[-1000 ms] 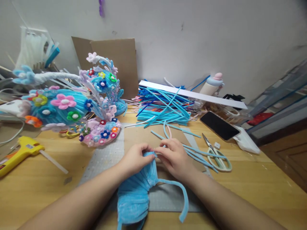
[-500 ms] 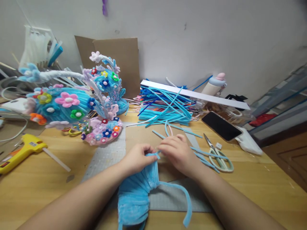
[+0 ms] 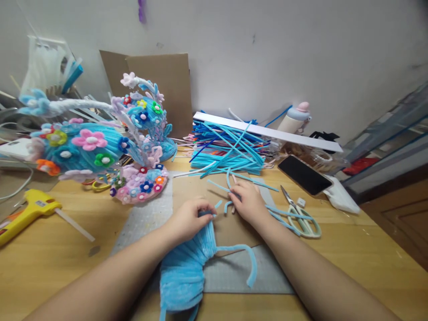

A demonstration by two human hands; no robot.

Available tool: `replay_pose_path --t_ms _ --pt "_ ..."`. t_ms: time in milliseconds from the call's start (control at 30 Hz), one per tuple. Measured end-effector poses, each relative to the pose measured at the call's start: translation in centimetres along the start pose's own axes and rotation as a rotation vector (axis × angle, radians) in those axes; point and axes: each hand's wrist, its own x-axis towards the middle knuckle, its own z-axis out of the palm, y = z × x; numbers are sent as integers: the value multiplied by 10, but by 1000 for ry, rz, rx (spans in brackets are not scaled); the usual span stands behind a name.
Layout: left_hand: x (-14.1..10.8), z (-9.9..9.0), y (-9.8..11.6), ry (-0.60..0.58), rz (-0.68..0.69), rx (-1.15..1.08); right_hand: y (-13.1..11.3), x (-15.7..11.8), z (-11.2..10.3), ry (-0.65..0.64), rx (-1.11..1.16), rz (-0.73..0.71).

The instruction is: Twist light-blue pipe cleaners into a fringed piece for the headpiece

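A light blue fuzzy bundle (image 3: 185,276), gathered at its middle, lies near the table's front edge with a loose strip curving off to the right. My left hand (image 3: 192,218) pinches its upper end, where a short blue tip sticks out. My right hand (image 3: 247,200) is apart from the bundle, over the brown cardboard sheet (image 3: 187,189). Its fingers are closed around light blue pipe cleaners (image 3: 217,185) lying on that sheet. A pinkish stick shows beside these fingers.
Flower-covered blue ornaments (image 3: 76,147) stand at the left, above a yellow glue gun (image 3: 30,209). A pile of blue pipe cleaners (image 3: 227,160) lies at the back. Scissors (image 3: 302,220) and a phone (image 3: 304,175) are at the right.
My right hand has left the bundle's upper end, moved up and slightly right, and closed on pipe cleaners. My left hand still holds the bundle. The whole view has shifted slightly.
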Motion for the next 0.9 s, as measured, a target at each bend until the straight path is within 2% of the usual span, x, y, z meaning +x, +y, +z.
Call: replay_pose_path --t_ms 100,200,367,433,567,667,800,900 --pt "0 -2 -1 7 -52 -14 -1 -3 -10 80 190 -21" --pt "1 -2 -2 43 -90 -46 -14 -11 -21 111 329 2" --pt "6 -1 -10 115 -110 -138 -43 -22 -24 -34 495 89" --pt "9 -1 -14 139 -127 -230 -48 -23 -20 -56 541 84" --pt "13 -1 -17 130 -139 -426 -47 -25 -9 -155 669 201" --pt "12 0 -16 126 -136 -489 -49 -28 -4 -202 674 158" --pt "10 5 -12 122 -123 -499 -56 -28 -1 -177 657 143" --pt "8 6 -8 133 -108 -467 -56 -20 -13 -127 550 69"
